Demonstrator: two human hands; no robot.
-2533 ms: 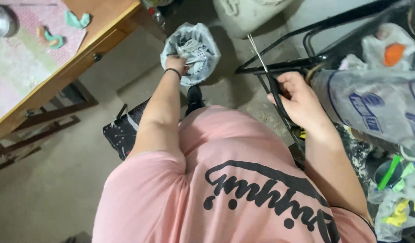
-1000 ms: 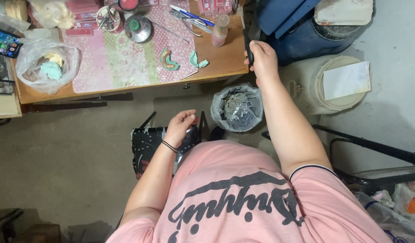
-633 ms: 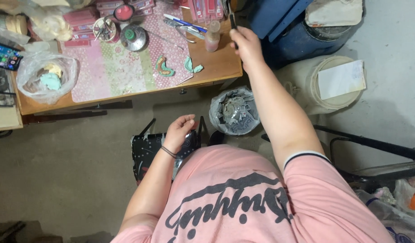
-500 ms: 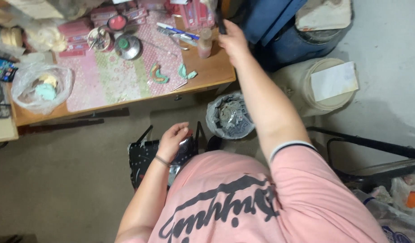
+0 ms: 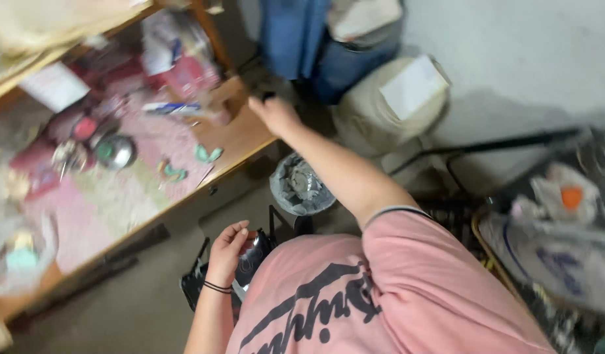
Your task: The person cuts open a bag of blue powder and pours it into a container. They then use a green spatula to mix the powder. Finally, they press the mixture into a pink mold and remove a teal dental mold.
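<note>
- The right hand (image 5: 274,115) is stretched out towards twelve o'clock, over the far corner of the wooden counter (image 5: 240,134); something small and dark shows at its fingertips, but the blur is too strong to tell whether the grip is closed on it
- The left hand (image 5: 229,248) rests low, near seven o'clock of the frame, fingers curled loosely on the edge of a black seat (image 5: 250,262); a dark band circles the wrist, and the grip holds nothing I can make out
- A small bin (image 5: 301,187) lined with grey plastic stands on the floor just under the outstretched forearm, at about four o'clock from the counter corner
- On the counter lies a pink patterned mat (image 5: 105,196), with two small teal pieces (image 5: 208,155) near its right edge and a round metal lid (image 5: 115,152) at nine o'clock from them
- A pale round tub (image 5: 387,108) with a white sheet on top sits at two o'clock from the bin
</note>
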